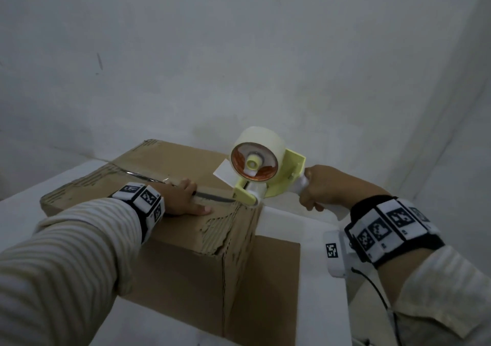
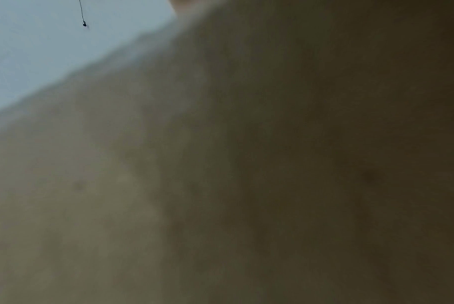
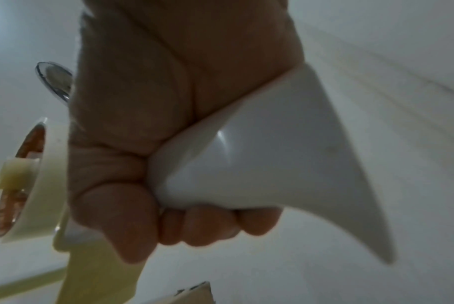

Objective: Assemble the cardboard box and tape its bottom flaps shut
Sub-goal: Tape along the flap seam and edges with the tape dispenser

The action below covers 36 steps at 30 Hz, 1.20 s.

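A brown cardboard box (image 1: 183, 252) stands on the white table with its bottom flaps folded shut on top. A strip of clear tape runs along the centre seam (image 1: 148, 178). My left hand (image 1: 186, 199) lies flat on the flaps beside the seam, fingers straight. My right hand (image 1: 318, 188) grips the white handle (image 3: 259, 160) of a pale yellow tape dispenser (image 1: 268, 178). Its front roller sits on the box's right top edge at the seam's end. The left wrist view is filled with blurred cardboard (image 2: 220, 185).
A loose outer flap (image 1: 276, 287) of the box lies flat on the white table (image 1: 287, 210) to the right. A grey wall (image 1: 239, 53) rises close behind the box. A cable (image 1: 377, 295) hangs from my right wrist band.
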{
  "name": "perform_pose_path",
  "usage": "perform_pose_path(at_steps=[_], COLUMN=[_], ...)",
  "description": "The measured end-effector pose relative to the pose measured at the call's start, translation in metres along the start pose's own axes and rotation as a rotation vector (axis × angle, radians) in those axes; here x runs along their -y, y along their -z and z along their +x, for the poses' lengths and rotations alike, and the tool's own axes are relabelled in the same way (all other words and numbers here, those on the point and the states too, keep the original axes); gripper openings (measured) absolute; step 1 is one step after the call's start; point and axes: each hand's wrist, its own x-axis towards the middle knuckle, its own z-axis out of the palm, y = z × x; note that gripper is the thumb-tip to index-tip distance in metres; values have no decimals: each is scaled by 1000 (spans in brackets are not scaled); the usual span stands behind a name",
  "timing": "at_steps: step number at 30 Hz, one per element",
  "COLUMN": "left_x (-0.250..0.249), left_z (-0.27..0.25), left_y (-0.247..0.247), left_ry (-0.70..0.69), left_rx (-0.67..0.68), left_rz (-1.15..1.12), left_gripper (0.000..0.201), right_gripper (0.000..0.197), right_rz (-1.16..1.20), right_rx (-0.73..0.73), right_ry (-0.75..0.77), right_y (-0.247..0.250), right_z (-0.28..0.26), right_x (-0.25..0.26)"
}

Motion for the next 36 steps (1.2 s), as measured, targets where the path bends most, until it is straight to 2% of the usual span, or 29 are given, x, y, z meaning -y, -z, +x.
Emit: perform_pose_path(at_steps=[4,6,8,11,14,16,20,26,32,36], left_x=[-8,-18,-37,-69,-81,-81,-80,-63,-64,-60], left_z=[-7,-14,-24,-35,-28,-26,-26,-24,-31,-37], left_y=[3,7,10,11,3,1,1,2,1,3], left_ry=[35,8,-106,-284,-199,-150,-176,-161,-168,-184], left_rx=[-69,-118,-123,-59,-72,-105,-104,-80,-96,-81], left_rz=[-11,-63,-149,-247,-163,-93,-79,-72,-56,-66], left_gripper=[93,93,88,88,95,87,78,79,77,78], right_gripper=[16,19,22,20,20,23,30,25,31,28], right_rz=[0,8,31,80,107,146,217,256,284,234], right_rx=[-32,-50,-56,-68,-84,-90,-120,-116,-96,-99], right_ry=[-13,-20,-17,-8,-7,-6,2,-1,-20,-65], right_y=[-7,-10,-12,-16,-21,-27,-40,-48,-58,-59], right_z=[-4,-3,-3,-3,-6,-9,-12,-17,-22,-29], right_x=[-5,-5,-5,-6,-10,-14,-22,-35,-40,-46])
